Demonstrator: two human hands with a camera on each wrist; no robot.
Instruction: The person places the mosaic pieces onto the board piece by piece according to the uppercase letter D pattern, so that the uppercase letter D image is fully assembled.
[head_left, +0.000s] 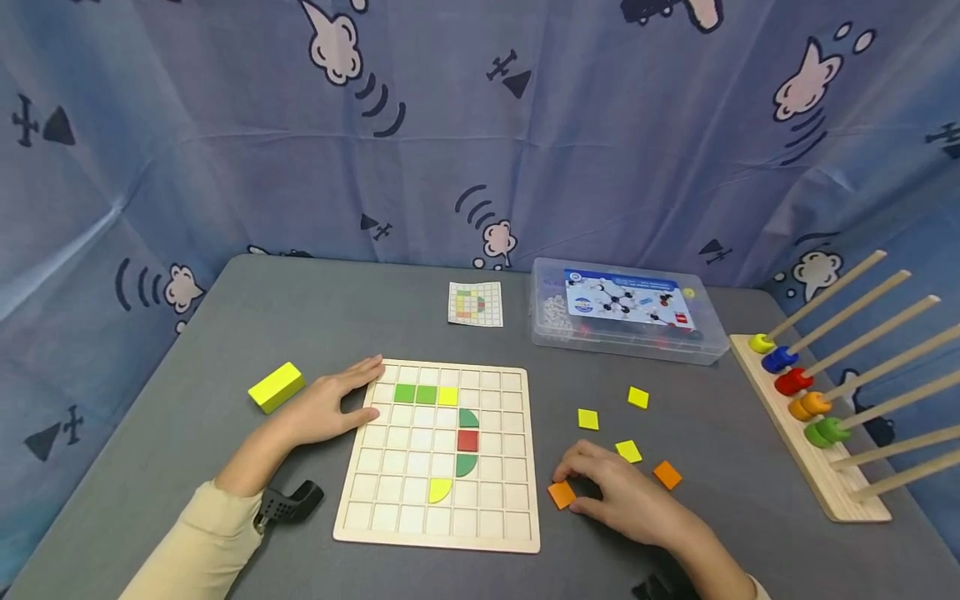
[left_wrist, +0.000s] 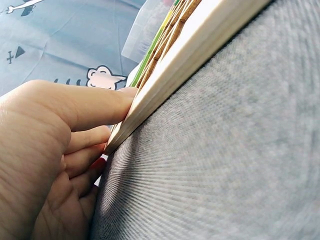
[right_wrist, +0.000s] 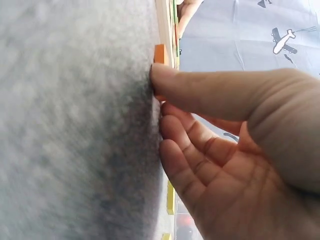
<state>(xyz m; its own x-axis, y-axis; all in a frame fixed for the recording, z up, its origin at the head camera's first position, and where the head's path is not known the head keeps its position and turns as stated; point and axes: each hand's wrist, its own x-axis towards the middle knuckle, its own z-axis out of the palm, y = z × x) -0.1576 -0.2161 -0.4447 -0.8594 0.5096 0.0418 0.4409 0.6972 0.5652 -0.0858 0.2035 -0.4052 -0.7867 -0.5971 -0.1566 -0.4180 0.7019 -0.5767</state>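
Right hand (head_left: 626, 500) fingers (right_wrist: 172, 82) touch the orange tile (head_left: 561, 494); wrist view alone shows them merely resting, straight

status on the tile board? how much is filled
Done: seven tiles sit on the grid board, mostly top row and right column. In hand: right hand touches an orange tile; left hand steadies the board's edge. Left: four loose tiles beside it; most cells empty.

Left hand (head_left: 330, 406) flat on grey table (head_left: 262, 317), fingers straight, touching wooden grid board's (head_left: 438, 533) left edge near its far corner. Right hand (head_left: 618, 496) near table's front edge, fingertips on orange square tile (head_left: 561, 494) just right of board. Second orange tile (head_left: 667, 475) and three yellow tiles (head_left: 628, 451) beyond hand. Yellow block (head_left: 276, 387) left of left hand.
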